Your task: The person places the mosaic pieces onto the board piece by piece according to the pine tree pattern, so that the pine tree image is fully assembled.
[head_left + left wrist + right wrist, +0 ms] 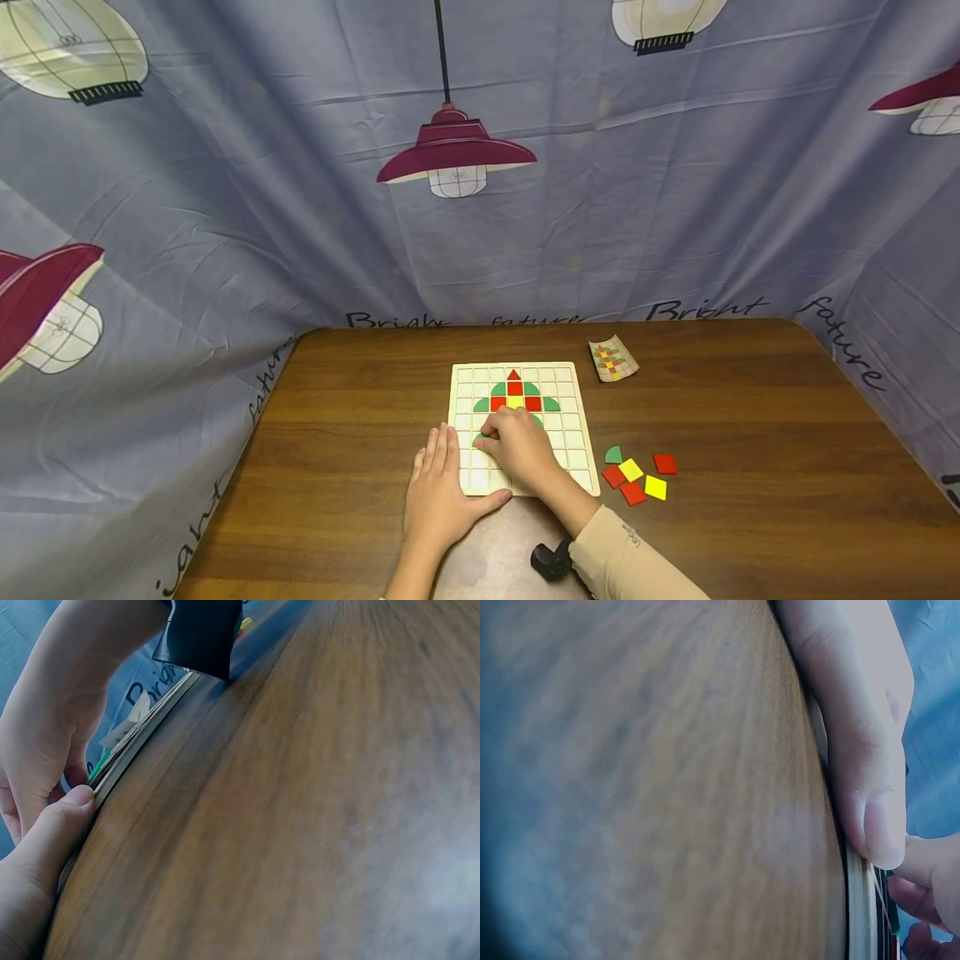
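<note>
A pale square grid board lies on the wooden table. Along its left edge and front-left corner rests my left hand, fingers straight, its thumb along the front edge. My right hand is over the board's middle and pinches a green quarter-circle tile between thumb and fingertips, at the board's surface. Above that hand, red tiles, a yellow tile, green quarter-circles and a red triangle sit in the squares. The right hand hides some squares below them. The left wrist view shows the left thumb on the board's edge.
Right of the board lie loose tiles: a green quarter-circle, yellow squares and red squares. A small pattern card lies behind them. The table ends at a patterned curtain. A black wrist camera sits under the right wrist.
</note>
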Action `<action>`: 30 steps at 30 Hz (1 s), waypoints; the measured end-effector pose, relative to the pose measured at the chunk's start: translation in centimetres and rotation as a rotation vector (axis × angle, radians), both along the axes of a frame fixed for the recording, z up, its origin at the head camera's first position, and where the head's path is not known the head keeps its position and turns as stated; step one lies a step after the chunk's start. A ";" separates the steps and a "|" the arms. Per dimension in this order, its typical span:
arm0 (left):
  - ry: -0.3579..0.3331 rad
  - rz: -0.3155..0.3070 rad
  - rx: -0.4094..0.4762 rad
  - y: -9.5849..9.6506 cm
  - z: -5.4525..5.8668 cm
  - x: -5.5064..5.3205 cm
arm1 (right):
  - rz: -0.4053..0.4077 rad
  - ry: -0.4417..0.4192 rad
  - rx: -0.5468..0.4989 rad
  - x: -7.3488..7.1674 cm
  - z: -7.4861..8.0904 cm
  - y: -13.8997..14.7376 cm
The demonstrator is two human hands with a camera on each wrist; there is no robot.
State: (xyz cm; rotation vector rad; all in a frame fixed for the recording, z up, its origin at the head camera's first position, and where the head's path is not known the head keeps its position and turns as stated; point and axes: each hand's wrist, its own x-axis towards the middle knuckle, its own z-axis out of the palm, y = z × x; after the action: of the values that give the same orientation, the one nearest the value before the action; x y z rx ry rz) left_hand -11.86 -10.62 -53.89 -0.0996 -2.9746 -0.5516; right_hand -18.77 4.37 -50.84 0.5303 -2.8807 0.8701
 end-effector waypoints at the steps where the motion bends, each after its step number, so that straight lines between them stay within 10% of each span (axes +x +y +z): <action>1: -0.002 0.000 0.001 0.0 0.0 0.0 | 0.003 0.000 0.002 0.1 0.0 0.0; 18: -0.003 0.011 0.009 -0.1 0.0 0.0 | 0.009 -0.038 -0.013 1.1 1.6 2.2; 30: -0.013 0.009 0.010 0.0 -0.1 -0.1 | -0.088 -0.146 0.007 1.7 3.2 9.8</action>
State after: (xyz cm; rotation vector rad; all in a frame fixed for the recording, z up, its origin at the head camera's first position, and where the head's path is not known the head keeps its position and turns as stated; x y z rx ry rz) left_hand -11.92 -10.59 -54.02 -0.0819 -2.9828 -0.5683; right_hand -17.07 14.20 -47.68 0.3507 -3.0126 0.9218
